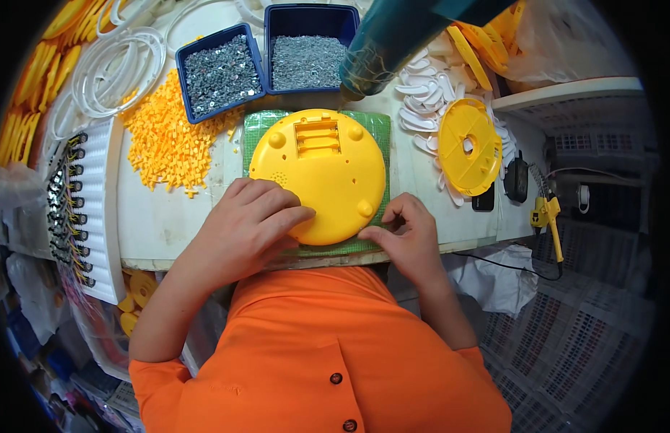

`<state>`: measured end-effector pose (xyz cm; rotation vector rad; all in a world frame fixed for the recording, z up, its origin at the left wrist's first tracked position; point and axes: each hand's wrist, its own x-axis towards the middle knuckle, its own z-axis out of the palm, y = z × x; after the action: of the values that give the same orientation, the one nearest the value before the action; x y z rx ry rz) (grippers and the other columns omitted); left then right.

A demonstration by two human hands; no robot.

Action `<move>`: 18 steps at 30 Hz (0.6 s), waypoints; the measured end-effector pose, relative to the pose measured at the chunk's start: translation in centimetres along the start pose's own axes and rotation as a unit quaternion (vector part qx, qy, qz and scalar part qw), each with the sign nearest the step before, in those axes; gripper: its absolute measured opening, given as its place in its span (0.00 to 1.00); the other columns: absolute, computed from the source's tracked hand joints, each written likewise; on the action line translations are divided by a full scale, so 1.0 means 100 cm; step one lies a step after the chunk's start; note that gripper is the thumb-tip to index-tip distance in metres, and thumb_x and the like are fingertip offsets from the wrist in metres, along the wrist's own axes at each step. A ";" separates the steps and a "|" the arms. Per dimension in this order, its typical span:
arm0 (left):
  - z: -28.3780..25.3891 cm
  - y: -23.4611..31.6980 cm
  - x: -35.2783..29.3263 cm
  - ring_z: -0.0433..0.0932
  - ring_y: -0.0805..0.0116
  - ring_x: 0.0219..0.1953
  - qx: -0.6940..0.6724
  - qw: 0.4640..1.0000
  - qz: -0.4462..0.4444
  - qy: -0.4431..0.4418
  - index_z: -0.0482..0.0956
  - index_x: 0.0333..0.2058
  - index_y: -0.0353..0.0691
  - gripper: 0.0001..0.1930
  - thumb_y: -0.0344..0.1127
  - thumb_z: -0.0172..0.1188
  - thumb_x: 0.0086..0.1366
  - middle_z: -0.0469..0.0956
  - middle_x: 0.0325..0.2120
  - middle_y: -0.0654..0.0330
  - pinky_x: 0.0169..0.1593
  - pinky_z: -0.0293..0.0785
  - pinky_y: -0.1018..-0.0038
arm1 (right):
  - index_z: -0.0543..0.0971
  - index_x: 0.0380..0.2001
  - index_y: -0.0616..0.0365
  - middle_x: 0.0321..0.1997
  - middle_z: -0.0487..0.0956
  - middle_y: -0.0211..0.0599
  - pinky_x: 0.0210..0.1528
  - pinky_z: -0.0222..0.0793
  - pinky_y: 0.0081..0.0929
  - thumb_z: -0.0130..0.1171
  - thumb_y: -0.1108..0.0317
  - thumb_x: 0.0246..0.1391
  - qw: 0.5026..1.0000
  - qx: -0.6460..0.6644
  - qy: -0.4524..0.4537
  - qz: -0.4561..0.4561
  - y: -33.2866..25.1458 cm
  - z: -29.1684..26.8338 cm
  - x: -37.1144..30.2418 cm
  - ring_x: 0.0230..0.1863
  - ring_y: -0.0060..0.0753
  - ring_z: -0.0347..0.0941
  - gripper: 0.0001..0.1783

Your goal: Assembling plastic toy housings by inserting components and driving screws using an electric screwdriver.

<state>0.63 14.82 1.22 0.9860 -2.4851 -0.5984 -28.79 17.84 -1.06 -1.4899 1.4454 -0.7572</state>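
A round yellow plastic casing (328,191) lies with its battery compartment (318,138) facing up at the far side. It has knob-like feet and small screw holes, and rests on a green woven pad (378,130). My left hand (252,224) grips the casing's near-left edge, index finger lying over its surface and thumb mostly hidden. At the near-right rim is my right hand (413,238), its thumb along the edge and its fingers curled in. Past the casing hangs a blurred teal tool (403,47), its tip above the pad's far edge.
Blue bins of screws (219,76) and metal pins (310,61) stand at the back. Left are small yellow pieces (169,137), white rings (118,72) and a white rack of wired parts (100,209). Right are white curved pieces (421,94), a yellow disc (470,148) and a yellow-handled tool (550,216).
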 end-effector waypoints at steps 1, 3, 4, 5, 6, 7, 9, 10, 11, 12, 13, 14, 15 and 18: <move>-0.003 0.000 0.001 0.76 0.56 0.48 -0.032 0.999 -0.002 0.003 0.80 0.49 0.44 0.22 0.34 0.72 0.54 0.78 0.43 0.59 0.53 0.69 0.61 | 0.74 0.31 0.57 0.32 0.73 0.25 0.36 0.68 0.19 0.79 0.74 0.42 0.997 -0.079 -0.026 -0.002 -0.005 -0.010 0.007 0.33 0.17 0.70 0.20; -0.006 -0.005 0.007 0.76 0.53 0.48 -0.067 0.998 -0.001 0.008 0.81 0.48 0.43 0.21 0.33 0.72 0.54 0.78 0.42 0.58 0.53 0.70 0.60 | 0.74 0.32 0.56 0.32 0.73 0.24 0.37 0.68 0.19 0.80 0.72 0.40 0.997 -0.067 -0.008 -0.040 -0.013 -0.024 0.017 0.33 0.18 0.70 0.21; -0.008 -0.012 0.012 0.76 0.52 0.47 -0.066 0.997 0.011 0.039 0.80 0.47 0.42 0.20 0.34 0.72 0.55 0.78 0.42 0.57 0.52 0.71 0.60 | 0.75 0.33 0.55 0.32 0.73 0.23 0.38 0.67 0.19 0.81 0.71 0.38 0.995 -0.053 0.011 -0.078 -0.016 -0.031 0.024 0.34 0.18 0.70 0.23; -0.011 -0.019 0.018 0.77 0.51 0.46 -0.063 0.995 0.021 0.070 0.80 0.46 0.41 0.19 0.36 0.72 0.56 0.79 0.42 0.56 0.52 0.71 0.60 | 0.76 0.38 0.56 0.34 0.74 0.24 0.43 0.69 0.22 0.83 0.64 0.40 0.993 -0.052 0.028 -0.103 -0.021 -0.038 0.034 0.37 0.20 0.71 0.26; -0.013 -0.025 0.027 0.77 0.51 0.46 -0.062 0.995 0.020 0.073 0.80 0.46 0.41 0.19 0.36 0.72 0.56 0.79 0.42 0.56 0.52 0.71 0.60 | 0.76 0.46 0.59 0.40 0.76 0.29 0.50 0.70 0.25 0.81 0.48 0.43 0.989 -0.005 0.038 -0.139 -0.030 -0.042 0.047 0.43 0.23 0.73 0.35; -0.013 -0.030 0.040 0.78 0.52 0.46 -0.027 0.994 0.016 0.105 0.81 0.46 0.40 0.18 0.38 0.71 0.58 0.79 0.41 0.55 0.51 0.73 0.60 | 0.73 0.56 0.62 0.49 0.77 0.37 0.55 0.71 0.31 0.73 0.33 0.46 0.982 0.031 0.061 -0.178 -0.047 -0.041 0.059 0.51 0.29 0.75 0.47; -0.009 -0.042 0.066 0.79 0.52 0.46 0.014 0.990 0.008 0.143 0.81 0.45 0.40 0.17 0.39 0.69 0.60 0.80 0.41 0.54 0.50 0.75 0.60 | 0.64 0.69 0.64 0.60 0.74 0.43 0.65 0.66 0.36 0.60 0.24 0.52 0.960 0.065 0.023 -0.270 -0.086 -0.038 0.094 0.63 0.36 0.71 0.58; -0.001 -0.047 0.082 0.79 0.52 0.46 0.027 0.990 0.010 0.140 0.81 0.45 0.39 0.17 0.42 0.68 0.61 0.81 0.41 0.53 0.49 0.76 0.60 | 0.63 0.69 0.65 0.60 0.74 0.44 0.66 0.64 0.37 0.52 0.22 0.56 0.942 0.090 0.014 -0.323 -0.095 -0.035 0.112 0.65 0.37 0.70 0.58; 0.006 -0.050 0.094 0.80 0.52 0.47 0.043 0.990 0.008 0.138 0.81 0.44 0.37 0.18 0.45 0.66 0.63 0.81 0.41 0.52 0.49 0.76 0.60 | 0.63 0.68 0.67 0.62 0.73 0.45 0.63 0.67 0.39 0.47 0.23 0.59 0.929 0.151 0.018 -0.339 -0.101 -0.025 0.127 0.61 0.40 0.73 0.56; 0.014 -0.052 0.103 0.80 0.52 0.47 0.047 0.989 0.005 0.143 0.81 0.44 0.37 0.18 0.45 0.66 0.63 0.81 0.41 0.52 0.49 0.76 0.60 | 0.63 0.68 0.67 0.62 0.73 0.45 0.63 0.67 0.39 0.47 0.23 0.59 0.927 0.150 0.013 -0.343 -0.109 -0.023 0.134 0.61 0.40 0.73 0.56; 0.022 -0.053 0.111 0.80 0.52 0.46 0.061 0.994 -0.028 0.087 0.82 0.43 0.37 0.19 0.48 0.64 0.64 0.81 0.41 0.51 0.49 0.77 0.60 | 0.62 0.69 0.66 0.67 0.70 0.51 0.65 0.66 0.41 0.40 0.20 0.59 0.927 0.215 -0.052 -0.304 -0.121 -0.023 0.140 0.64 0.44 0.71 0.58; 0.028 -0.053 0.116 0.80 0.52 0.46 0.072 0.995 -0.058 0.030 0.82 0.42 0.36 0.21 0.51 0.62 0.65 0.82 0.41 0.51 0.49 0.77 0.60 | 0.60 0.70 0.66 0.71 0.67 0.56 0.67 0.64 0.44 0.33 0.18 0.59 0.918 0.277 -0.114 -0.259 -0.130 -0.024 0.145 0.68 0.48 0.69 0.60; 0.032 -0.053 0.118 0.80 0.52 0.46 0.072 0.995 -0.060 0.034 0.82 0.42 0.36 0.21 0.51 0.62 0.65 0.82 0.41 0.51 0.49 0.77 0.60 | 0.60 0.70 0.64 0.68 0.69 0.54 0.65 0.65 0.48 0.35 0.18 0.60 0.782 0.414 -0.326 -0.333 -0.122 -0.032 0.167 0.62 0.50 0.73 0.59; 0.040 -0.053 0.112 0.80 0.52 0.44 0.082 0.993 -0.062 0.058 0.83 0.40 0.35 0.25 0.55 0.60 0.66 0.81 0.39 0.51 0.48 0.77 0.60 | 0.62 0.68 0.64 0.62 0.72 0.49 0.60 0.68 0.49 0.38 0.19 0.59 0.839 0.383 -0.273 -0.274 -0.121 -0.029 0.147 0.53 0.47 0.75 0.57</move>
<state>-6.04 4.25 -2.56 1.2085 -2.4134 -0.3666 -24.31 1.87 8.67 -1.2941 0.1924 -0.9851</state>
